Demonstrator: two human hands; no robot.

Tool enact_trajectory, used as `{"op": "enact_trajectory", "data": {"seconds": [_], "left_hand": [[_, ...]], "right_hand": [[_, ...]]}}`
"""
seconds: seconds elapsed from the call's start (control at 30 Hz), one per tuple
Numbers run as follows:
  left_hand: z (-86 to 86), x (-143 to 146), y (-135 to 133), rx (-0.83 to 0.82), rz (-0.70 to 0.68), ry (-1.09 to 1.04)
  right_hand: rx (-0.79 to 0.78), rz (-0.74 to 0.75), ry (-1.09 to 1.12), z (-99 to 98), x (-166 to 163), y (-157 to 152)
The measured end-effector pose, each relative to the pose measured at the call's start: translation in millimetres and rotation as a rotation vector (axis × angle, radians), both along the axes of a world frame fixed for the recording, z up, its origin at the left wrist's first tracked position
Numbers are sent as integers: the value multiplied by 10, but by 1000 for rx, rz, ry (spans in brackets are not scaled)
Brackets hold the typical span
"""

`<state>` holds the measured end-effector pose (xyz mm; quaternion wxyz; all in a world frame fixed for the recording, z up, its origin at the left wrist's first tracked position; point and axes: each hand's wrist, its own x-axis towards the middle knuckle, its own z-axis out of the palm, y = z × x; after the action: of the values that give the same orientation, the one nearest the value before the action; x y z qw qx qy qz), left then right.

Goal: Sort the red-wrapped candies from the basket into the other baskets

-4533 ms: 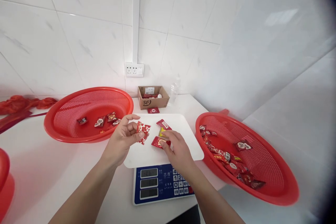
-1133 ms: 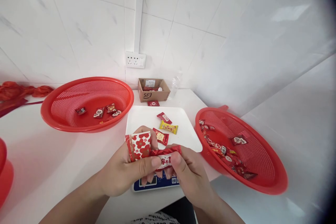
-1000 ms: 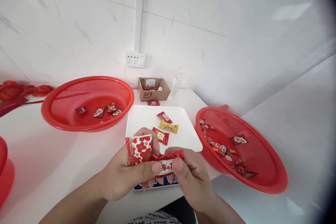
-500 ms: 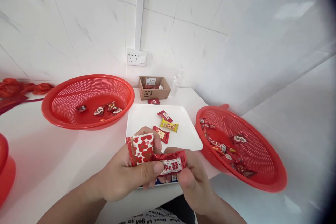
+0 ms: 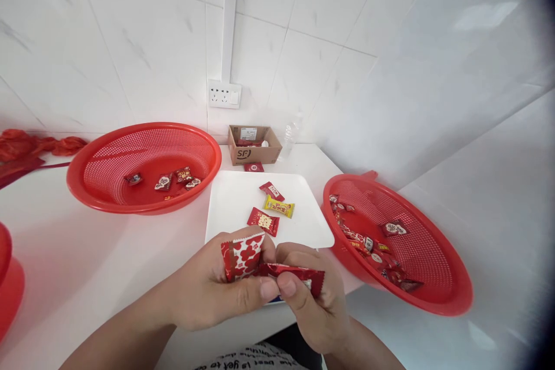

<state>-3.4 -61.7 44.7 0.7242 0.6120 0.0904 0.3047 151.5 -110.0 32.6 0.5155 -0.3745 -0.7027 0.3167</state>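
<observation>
My left hand (image 5: 217, 292) is closed around a small red-and-white flowered pouch (image 5: 241, 255), held upright near my chest. My right hand (image 5: 314, 300) pinches a red wrapped candy (image 5: 299, 273) whose left end meets the pouch's opening. Both hands hover over the near edge of the white scale tray (image 5: 229, 208), hiding the scale's display. On the tray lie three candies: a red one (image 5: 263, 221), a yellow one (image 5: 279, 206) and a smaller red one (image 5: 272, 189).
A red mesh basket (image 5: 104, 199) at left holds a few candies. Another red basket (image 5: 433, 300) at right holds several. A small cardboard box (image 5: 254, 146) and a clear plastic bottle (image 5: 291, 134) stand by the tiled wall. Red fabric (image 5: 30, 147) lies far left.
My right hand picked a red candy off the tray and brought it to the pouch. Both hands drew nearer and lower, and the candy now lies flatter against the pouch's mouth.
</observation>
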Motion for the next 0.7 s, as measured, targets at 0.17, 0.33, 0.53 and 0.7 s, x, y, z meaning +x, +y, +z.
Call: {"op": "enact_trajectory", "data": {"seconds": [0.17,0.33,0.53,0.7], "left_hand": [[-20,-31,10,90,72,104],[-46,-54,-2,144,215,135],[-45,-62,-46,185,293,107],[-19,-68,-74,398,345,123]], "right_hand": [[-33,-11,10,-30,13,19],[46,-63,2,-53,67,-3],[180,-144,-61,31,89,-58],[270,-182,-80,115,52,-72]]}}
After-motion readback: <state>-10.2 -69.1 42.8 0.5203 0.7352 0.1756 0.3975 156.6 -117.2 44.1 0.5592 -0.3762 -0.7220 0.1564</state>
